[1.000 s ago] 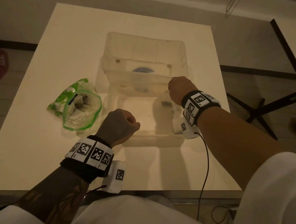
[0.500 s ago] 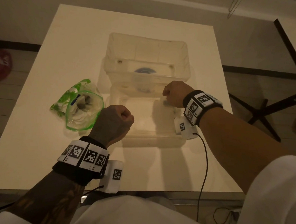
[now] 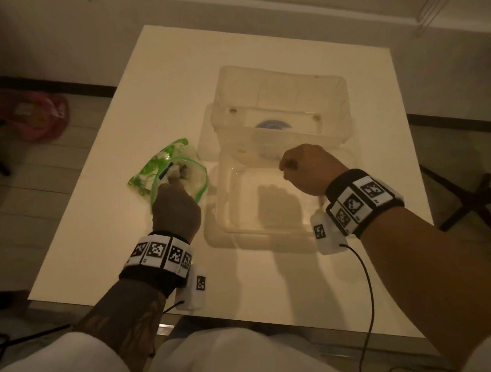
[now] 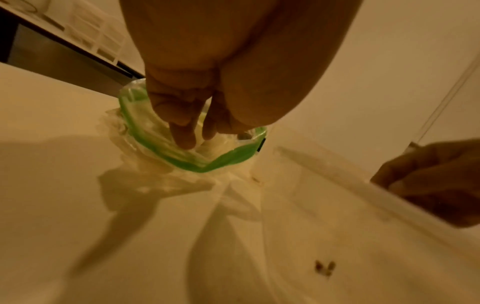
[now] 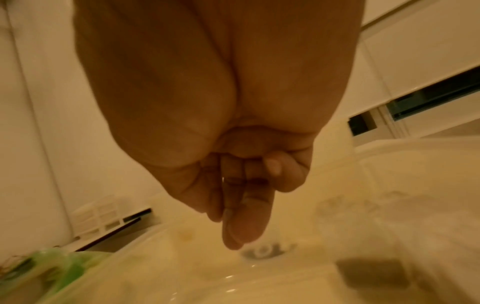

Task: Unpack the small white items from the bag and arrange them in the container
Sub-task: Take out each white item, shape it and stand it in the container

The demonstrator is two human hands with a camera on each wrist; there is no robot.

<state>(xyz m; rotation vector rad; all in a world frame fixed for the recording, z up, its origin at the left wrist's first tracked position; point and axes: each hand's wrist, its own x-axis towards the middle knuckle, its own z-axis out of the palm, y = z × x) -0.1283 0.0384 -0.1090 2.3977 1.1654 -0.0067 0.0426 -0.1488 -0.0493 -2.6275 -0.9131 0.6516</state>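
On the floor at nine o'clock of the table (image 3: pixel 94 250) lies a red bag (image 3: pixel 37 114). On the table's left half sits the green-rimmed clear bag (image 3: pixel 145 173), mouth open toward the person. The left hand (image 3: pixel 176 207) comes in from six o'clock of the bag, its fingers (image 4: pixel 182 131) reaching down through the green rim. The head view hides those fingertips behind the knuckles; the left wrist view shows them extended among pale crumpled contents, though whether they pinch anything cannot be told. At three o'clock of the bag stands the shallow clear container (image 3: pixel 222 213), with a deeper clear tub (image 3: pixel 345 111) touching its far edge at twelve o'clock. The right hand (image 3: pixel 306 168) hovers over the container's far right part. From the head it reads as a loose fist; the right wrist view shows the fingers (image 5: pixel 246 216) curled together against the thumb, with no item visible in them. A black cable (image 3: pixel 370 310) trails from the right wrist.
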